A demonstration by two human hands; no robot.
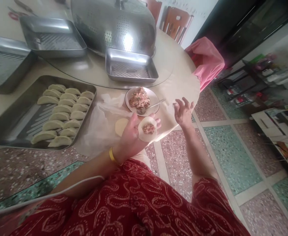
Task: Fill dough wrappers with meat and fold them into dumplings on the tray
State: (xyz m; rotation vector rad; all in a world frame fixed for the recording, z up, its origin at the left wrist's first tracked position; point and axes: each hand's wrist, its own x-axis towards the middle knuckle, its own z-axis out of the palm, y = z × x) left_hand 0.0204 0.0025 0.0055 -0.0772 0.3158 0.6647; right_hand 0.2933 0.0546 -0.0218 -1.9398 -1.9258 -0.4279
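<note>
On the palm of my left hand (129, 137) lies a round dumpling wrapper (141, 135), with the thumb at its edge. A lump of meat filling (149, 128) rests at the wrapper's middle. My right hand (183, 111) is raised to the right, fingers apart and bent, with nothing in it. Between and beyond the hands sits a plate (154, 95) of minced filling (139, 98), and a spoon (156, 103) leans in it. Another wrapper (121, 127) lies on the table, partly behind my left hand.
To the left, a metal tray (9, 121) holds several rows of folded dumplings (60, 116). Crumpled plastic film (95, 124) lies beside it. Smaller metal trays (131, 70) and a large domed lid (114, 26) stand farther back. Pink cloth (207, 59) hangs past the table's right edge.
</note>
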